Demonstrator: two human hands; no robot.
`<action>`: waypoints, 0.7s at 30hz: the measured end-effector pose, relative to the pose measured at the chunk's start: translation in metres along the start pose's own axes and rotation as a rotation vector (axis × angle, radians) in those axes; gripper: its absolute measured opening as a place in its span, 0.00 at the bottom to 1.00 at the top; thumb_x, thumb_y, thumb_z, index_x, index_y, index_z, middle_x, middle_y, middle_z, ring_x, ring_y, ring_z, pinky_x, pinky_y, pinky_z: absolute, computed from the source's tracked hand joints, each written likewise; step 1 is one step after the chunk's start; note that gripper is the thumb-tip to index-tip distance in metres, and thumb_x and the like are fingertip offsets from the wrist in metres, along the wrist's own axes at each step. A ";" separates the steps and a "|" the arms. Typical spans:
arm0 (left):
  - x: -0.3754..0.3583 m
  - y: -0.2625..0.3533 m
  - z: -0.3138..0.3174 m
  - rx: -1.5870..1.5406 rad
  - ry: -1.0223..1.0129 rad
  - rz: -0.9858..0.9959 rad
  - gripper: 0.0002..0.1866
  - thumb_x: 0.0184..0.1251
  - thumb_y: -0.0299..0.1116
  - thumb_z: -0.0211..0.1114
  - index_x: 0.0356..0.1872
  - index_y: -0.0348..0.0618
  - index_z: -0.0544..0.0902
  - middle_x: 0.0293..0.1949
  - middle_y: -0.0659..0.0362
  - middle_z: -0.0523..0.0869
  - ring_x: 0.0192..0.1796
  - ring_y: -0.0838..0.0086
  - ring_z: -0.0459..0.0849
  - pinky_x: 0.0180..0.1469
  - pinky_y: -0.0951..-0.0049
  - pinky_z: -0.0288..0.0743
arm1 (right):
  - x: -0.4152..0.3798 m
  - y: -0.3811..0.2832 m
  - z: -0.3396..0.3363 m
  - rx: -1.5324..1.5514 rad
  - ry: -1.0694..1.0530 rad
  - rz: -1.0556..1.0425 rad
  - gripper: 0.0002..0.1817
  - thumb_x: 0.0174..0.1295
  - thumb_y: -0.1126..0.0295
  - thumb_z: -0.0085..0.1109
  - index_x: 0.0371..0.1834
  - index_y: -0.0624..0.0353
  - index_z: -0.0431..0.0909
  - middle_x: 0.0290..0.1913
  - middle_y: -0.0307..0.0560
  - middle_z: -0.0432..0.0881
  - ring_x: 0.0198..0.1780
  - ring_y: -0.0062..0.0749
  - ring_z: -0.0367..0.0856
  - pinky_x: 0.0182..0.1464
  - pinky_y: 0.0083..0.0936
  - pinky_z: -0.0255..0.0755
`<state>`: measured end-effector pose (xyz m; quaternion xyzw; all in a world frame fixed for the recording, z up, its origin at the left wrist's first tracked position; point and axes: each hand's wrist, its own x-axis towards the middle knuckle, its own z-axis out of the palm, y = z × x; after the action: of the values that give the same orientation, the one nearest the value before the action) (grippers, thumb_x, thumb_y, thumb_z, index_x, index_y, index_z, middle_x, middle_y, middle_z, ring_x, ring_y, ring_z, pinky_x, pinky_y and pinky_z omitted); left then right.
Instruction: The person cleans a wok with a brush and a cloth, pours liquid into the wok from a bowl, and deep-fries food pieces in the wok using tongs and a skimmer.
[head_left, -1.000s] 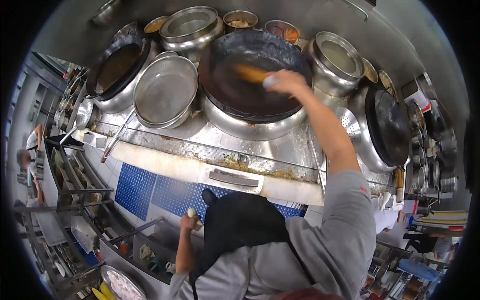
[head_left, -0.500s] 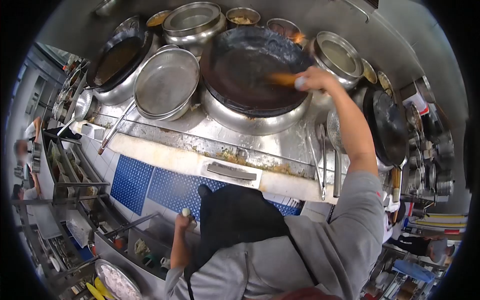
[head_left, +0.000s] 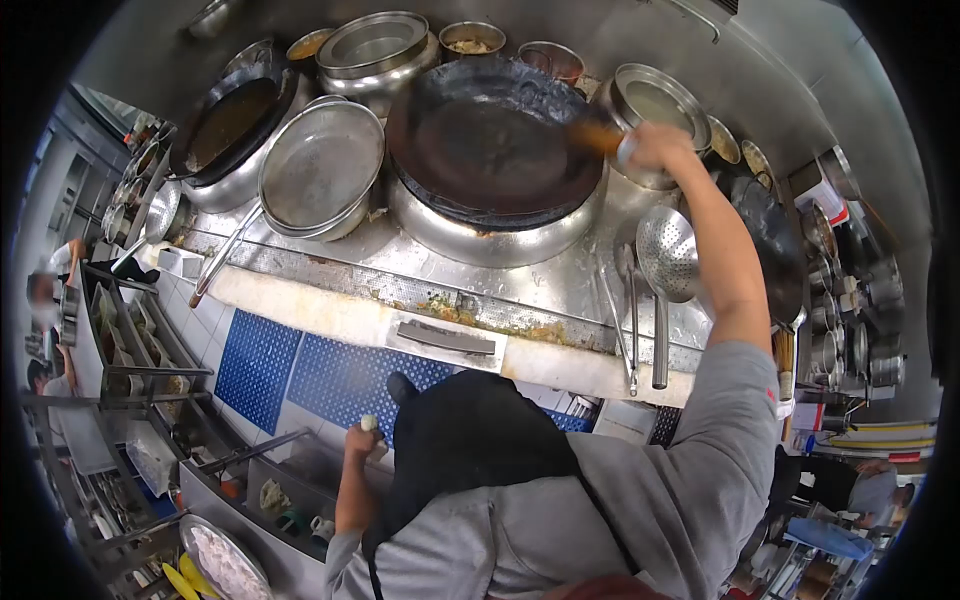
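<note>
My right hand (head_left: pixel 660 150) is closed round the pale handle of a brush-like tool (head_left: pixel 597 138), whose orange-brown end is smeared by motion. The tool is over the right rim of a large dark wok (head_left: pixel 500 150), which sits on a round steel burner ring and looks nearly bare inside. Down beside the black apron, my left hand (head_left: pixel 362 440) is closed round a small pale object (head_left: pixel 369 423) that I cannot identify.
A steel pot (head_left: pixel 322 170) with a long handle stands left of the wok, with another wok (head_left: pixel 235 125) beyond it. A perforated ladle (head_left: pixel 667 255) and tongs (head_left: pixel 620 320) lie at the right. A person (head_left: pixel 68 290) is at the far left.
My right hand and the tool have moved right, from over the wok's inside to its rim. The perforated ladle is less covered by my arm. The view has shifted slightly.
</note>
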<state>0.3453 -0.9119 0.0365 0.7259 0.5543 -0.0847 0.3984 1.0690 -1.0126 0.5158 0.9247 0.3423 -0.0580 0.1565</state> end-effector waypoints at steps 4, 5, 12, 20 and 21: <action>-0.004 -0.004 0.004 0.062 0.013 -0.042 0.22 0.45 0.43 0.71 0.39 0.38 0.86 0.41 0.40 0.88 0.47 0.48 0.86 0.50 0.54 0.79 | 0.021 0.032 0.002 0.346 0.561 0.325 0.24 0.61 0.53 0.56 0.60 0.47 0.79 0.54 0.55 0.85 0.55 0.51 0.84 0.57 0.43 0.76; -0.004 -0.015 0.005 0.150 0.014 -0.032 0.23 0.45 0.43 0.70 0.40 0.38 0.86 0.42 0.40 0.87 0.48 0.48 0.86 0.51 0.54 0.78 | 0.012 0.023 0.002 0.365 0.564 0.279 0.25 0.61 0.53 0.56 0.60 0.47 0.79 0.53 0.56 0.85 0.55 0.51 0.83 0.58 0.43 0.76; 0.015 -0.056 0.017 0.271 -0.058 -0.017 0.32 0.58 0.64 0.58 0.43 0.42 0.88 0.44 0.41 0.87 0.53 0.46 0.84 0.53 0.53 0.76 | -0.037 -0.089 0.055 0.506 -0.181 -0.269 0.35 0.52 0.51 0.68 0.67 0.41 0.76 0.56 0.51 0.78 0.51 0.46 0.84 0.39 0.40 0.86; -0.030 0.035 -0.040 -0.040 0.128 -0.128 0.22 0.48 0.45 0.71 0.43 0.43 0.87 0.42 0.44 0.88 0.48 0.50 0.87 0.52 0.54 0.79 | 0.038 -0.002 0.044 0.400 0.388 0.208 0.35 0.60 0.47 0.59 0.72 0.41 0.68 0.54 0.57 0.83 0.53 0.54 0.84 0.51 0.44 0.78; -0.034 0.036 -0.042 -0.059 0.155 -0.160 0.22 0.47 0.44 0.72 0.44 0.44 0.87 0.42 0.44 0.88 0.48 0.51 0.87 0.52 0.55 0.80 | 0.026 -0.012 0.033 0.600 0.427 0.181 0.38 0.60 0.48 0.62 0.73 0.47 0.66 0.47 0.54 0.85 0.40 0.47 0.88 0.34 0.38 0.81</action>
<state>0.3505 -0.9115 0.1008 0.6715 0.6421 -0.0435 0.3673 1.0809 -0.9987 0.4757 0.9472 0.2518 0.0524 -0.1917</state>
